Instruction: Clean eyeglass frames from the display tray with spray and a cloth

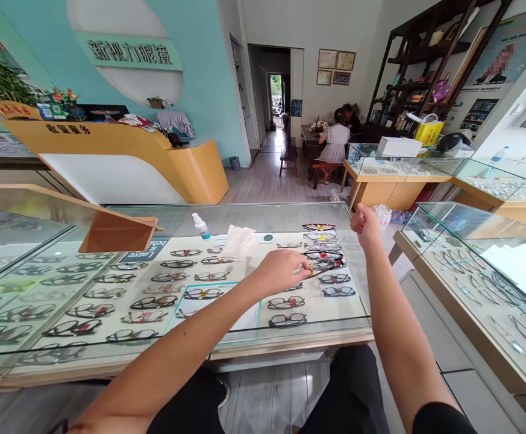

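Note:
My left hand [283,271] reaches over the glass display case [285,211], its fingers closed on a pair of eyeglasses [326,264] with a dark frame. These eyeglasses overlap other frames lying in the case below, so their outline is hard to separate. My right hand [364,225] is raised in a fist above the case's right end; whether anything is inside it is hidden. A crumpled white cloth [238,242] lies on the glass left of my left hand. Behind it stands a small spray bottle [201,226] with a white top.
Rows of eyeglasses [156,302] fill the case. A wooden stand [120,231] sits on the glass at left. Another glass case [479,283] runs along my right. Beyond are a yellow reception counter [199,172] and two people seated at a table [310,134].

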Demonstrator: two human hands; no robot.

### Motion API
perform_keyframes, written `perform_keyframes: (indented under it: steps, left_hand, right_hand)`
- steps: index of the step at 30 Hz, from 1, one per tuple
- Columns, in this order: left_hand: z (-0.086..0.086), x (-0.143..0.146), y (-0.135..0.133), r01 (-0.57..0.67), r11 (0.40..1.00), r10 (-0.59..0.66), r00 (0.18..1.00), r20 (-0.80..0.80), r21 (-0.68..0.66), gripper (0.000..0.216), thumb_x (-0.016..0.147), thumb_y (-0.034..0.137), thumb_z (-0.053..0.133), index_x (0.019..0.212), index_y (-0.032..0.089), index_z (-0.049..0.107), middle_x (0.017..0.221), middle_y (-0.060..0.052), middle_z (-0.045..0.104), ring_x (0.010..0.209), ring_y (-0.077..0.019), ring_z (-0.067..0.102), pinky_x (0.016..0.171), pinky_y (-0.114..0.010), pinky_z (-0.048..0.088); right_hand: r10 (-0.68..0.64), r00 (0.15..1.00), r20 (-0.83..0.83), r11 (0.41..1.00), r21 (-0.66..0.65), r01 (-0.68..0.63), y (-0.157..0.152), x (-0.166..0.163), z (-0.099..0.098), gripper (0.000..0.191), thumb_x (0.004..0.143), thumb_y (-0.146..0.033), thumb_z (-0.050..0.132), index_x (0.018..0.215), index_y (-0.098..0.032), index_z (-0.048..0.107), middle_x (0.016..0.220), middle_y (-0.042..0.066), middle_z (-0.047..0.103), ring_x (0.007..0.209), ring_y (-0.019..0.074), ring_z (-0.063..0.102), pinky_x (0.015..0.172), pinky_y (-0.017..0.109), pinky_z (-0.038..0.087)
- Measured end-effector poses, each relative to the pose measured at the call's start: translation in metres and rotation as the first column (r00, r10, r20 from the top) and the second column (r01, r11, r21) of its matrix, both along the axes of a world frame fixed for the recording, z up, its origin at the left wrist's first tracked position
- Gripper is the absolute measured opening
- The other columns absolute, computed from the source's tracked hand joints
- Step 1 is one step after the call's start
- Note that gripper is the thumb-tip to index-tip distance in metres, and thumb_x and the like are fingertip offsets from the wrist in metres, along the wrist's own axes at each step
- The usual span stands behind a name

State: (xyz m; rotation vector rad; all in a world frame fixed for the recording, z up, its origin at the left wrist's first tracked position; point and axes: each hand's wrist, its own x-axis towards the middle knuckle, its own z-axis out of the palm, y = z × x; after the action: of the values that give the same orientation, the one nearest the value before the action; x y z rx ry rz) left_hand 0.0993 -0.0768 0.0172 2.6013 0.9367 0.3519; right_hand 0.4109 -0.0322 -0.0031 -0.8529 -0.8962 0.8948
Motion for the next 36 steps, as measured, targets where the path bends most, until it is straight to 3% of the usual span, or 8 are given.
perform_keyframes:
  steps: [4, 11, 17, 21, 24, 30, 33, 36]
  left_hand:
    - [0.002, 0.043, -0.010, 0.082, 0.997, -0.081, 0.973, -0.214, -0.004, 0.020, 0.098, 0.035, 0.065, 0.097, 0.027, 0.083, 0.101, -0.003, 0.085, 0.098, -0.0261, 0.075, 0.074, -0.034, 0.041]
    - [-0.004, 0.087, -0.001, 0.088, 0.995, -0.067, 0.941, -0.333, 0.048, 0.019, 0.095, 0.031, 0.067, 0.094, 0.026, 0.085, 0.099, -0.007, 0.085, 0.096, -0.0269, 0.076, 0.081, -0.034, 0.048]
    - [-0.012, 0.094, 0.004, 0.087, 0.996, -0.070, 0.925, -0.375, 0.026, 0.016, 0.090, 0.025, 0.069, 0.088, 0.025, 0.085, 0.094, -0.007, 0.085, 0.092, -0.0272, 0.076, 0.078, -0.034, 0.046]
    - [-0.010, 0.090, 0.012, 0.076, 0.997, -0.074, 0.931, -0.358, -0.008, 0.015, 0.090, 0.035, 0.073, 0.088, 0.026, 0.085, 0.091, -0.007, 0.083, 0.091, -0.0283, 0.075, 0.076, -0.035, 0.044]
    - [-0.004, 0.086, 0.029, 0.042, 0.999, -0.039, 0.955, -0.292, 0.002, 0.017, 0.089, 0.038, 0.073, 0.093, 0.027, 0.085, 0.092, -0.006, 0.082, 0.089, -0.0273, 0.072, 0.074, -0.035, 0.043]
    - [0.001, 0.099, 0.069, -0.002, 0.993, 0.022, 0.986, -0.167, 0.118, 0.012, 0.085, 0.024, 0.074, 0.084, 0.025, 0.085, 0.099, -0.010, 0.078, 0.105, -0.0294, 0.068, 0.087, -0.035, 0.043]
    - [0.000, 0.104, 0.069, 0.015, 0.999, -0.005, 0.980, -0.197, 0.050, 0.007, 0.082, 0.028, 0.078, 0.079, 0.027, 0.085, 0.086, -0.006, 0.079, 0.086, -0.0250, 0.068, 0.077, -0.033, 0.041]
    - [-0.002, 0.103, 0.051, 0.074, 0.996, -0.083, 0.956, -0.283, -0.042, 0.011, 0.077, 0.037, 0.085, 0.073, 0.027, 0.082, 0.076, -0.004, 0.078, 0.072, -0.0222, 0.064, 0.068, -0.033, 0.037]
  right_hand:
    - [0.022, 0.999, -0.040, 0.996, -0.089, -0.026, -0.003, 0.029, -0.027, 0.066, 0.087, -0.057, 0.069, 0.052, -0.027, 0.022, 0.042, -0.007, 0.018, 0.039, 0.0090, 0.017, 0.040, 0.028, 0.015]
    - [0.086, 0.990, -0.111, 0.978, -0.178, -0.105, 0.016, 0.042, -0.056, 0.065, 0.090, -0.059, 0.063, 0.054, -0.027, 0.020, 0.041, -0.008, 0.018, 0.039, 0.0089, 0.013, 0.039, 0.026, 0.012]
    - [0.112, 0.984, -0.142, 0.975, -0.176, -0.136, 0.021, 0.042, -0.059, 0.068, 0.094, -0.061, 0.062, 0.054, -0.027, 0.020, 0.041, -0.009, 0.017, 0.038, 0.0085, 0.012, 0.039, 0.026, 0.011]
    - [0.114, 0.983, -0.142, 0.972, -0.187, -0.140, 0.024, 0.039, -0.060, 0.069, 0.093, -0.063, 0.064, 0.054, -0.027, 0.021, 0.042, -0.009, 0.017, 0.038, 0.0082, 0.013, 0.038, 0.026, 0.011]
    - [0.114, 0.984, -0.138, 0.971, -0.196, -0.140, 0.025, 0.037, -0.062, 0.066, 0.093, -0.060, 0.064, 0.053, -0.027, 0.022, 0.042, -0.009, 0.018, 0.038, 0.0083, 0.013, 0.038, 0.026, 0.012]
    - [0.110, 0.987, -0.114, 0.969, -0.211, -0.132, 0.026, 0.034, -0.063, 0.067, 0.091, -0.060, 0.066, 0.054, -0.026, 0.022, 0.043, -0.009, 0.019, 0.038, 0.0078, 0.013, 0.039, 0.026, 0.012]
    - [0.108, 0.989, -0.103, 0.967, -0.220, -0.129, 0.027, 0.035, -0.063, 0.066, 0.090, -0.059, 0.066, 0.054, -0.026, 0.022, 0.043, -0.009, 0.018, 0.038, 0.0075, 0.014, 0.039, 0.025, 0.012]
    - [0.112, 0.988, -0.104, 0.965, -0.225, -0.133, 0.027, 0.035, -0.063, 0.064, 0.090, -0.058, 0.065, 0.054, -0.026, 0.023, 0.044, -0.009, 0.019, 0.039, 0.0076, 0.014, 0.040, 0.026, 0.013]
